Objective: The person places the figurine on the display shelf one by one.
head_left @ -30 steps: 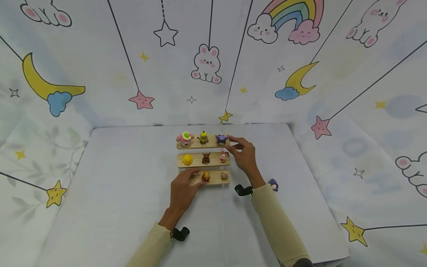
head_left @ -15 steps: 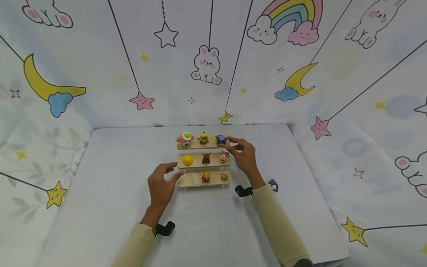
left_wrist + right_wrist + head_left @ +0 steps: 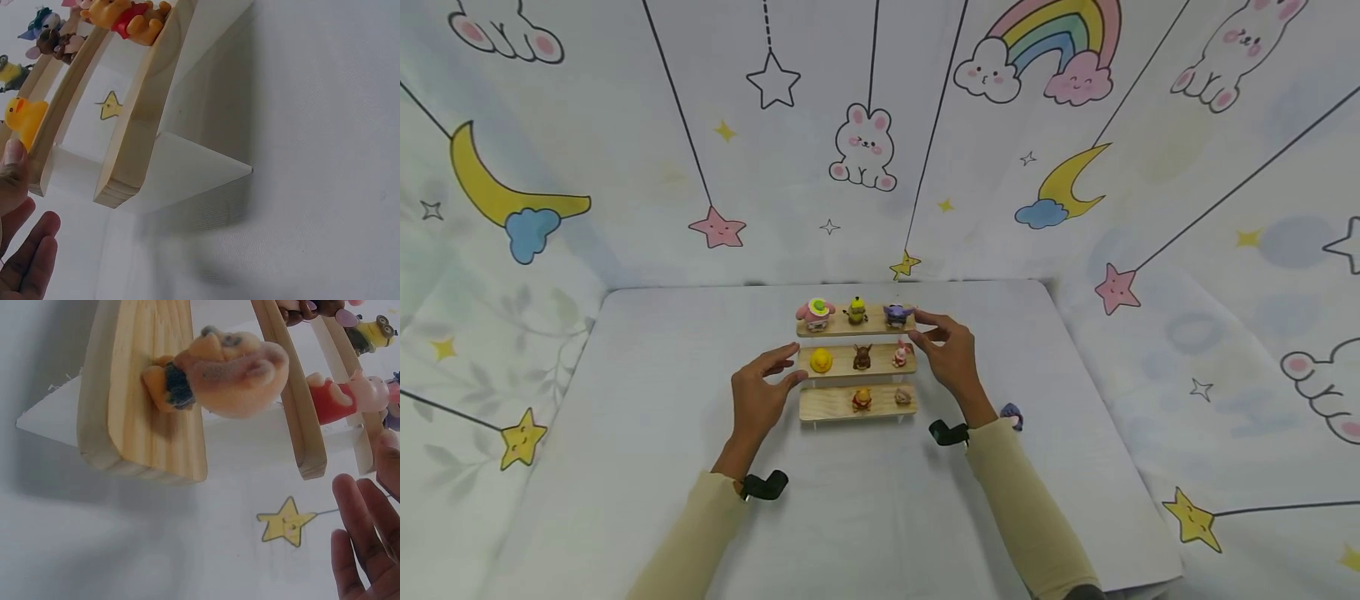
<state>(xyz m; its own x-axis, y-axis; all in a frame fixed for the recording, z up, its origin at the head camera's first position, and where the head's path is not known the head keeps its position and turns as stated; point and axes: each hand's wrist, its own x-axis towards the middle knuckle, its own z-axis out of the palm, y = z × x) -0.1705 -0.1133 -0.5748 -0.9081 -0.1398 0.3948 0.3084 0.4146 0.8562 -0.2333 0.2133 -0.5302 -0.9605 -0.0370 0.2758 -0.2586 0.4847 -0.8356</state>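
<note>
A tiered wooden display stand (image 3: pixel 827 404) holds small figurines in three rows. My left hand (image 3: pixel 762 392) is at the left end of the middle tier. Its thumb is near the yellow duck (image 3: pixel 28 119), and the other visible fingers are loosely extended. At the right end of the top tier, my right hand (image 3: pixel 951 354) holds the board between thumb and index finger, beside a purple figurine (image 3: pixel 897 315). The remaining fingers extend in the right wrist view. A bear in red (image 3: pixel 861 399) and a tan figurine (image 3: pixel 234 372) sit on the lowest tier.
A purple-blue figurine (image 3: pixel 1012 412) lies on the white tabletop (image 3: pixel 662 433), beside my right wrist. Printed fabric walls (image 3: pixel 647 150) enclose the back and sides. White triangular supports (image 3: pixel 194 172) carry the boards.
My left hand has moved left and back from the lowest tier to the middle tier's left end, uncovering the lower board's left part. My right hand stays nearly still.
</note>
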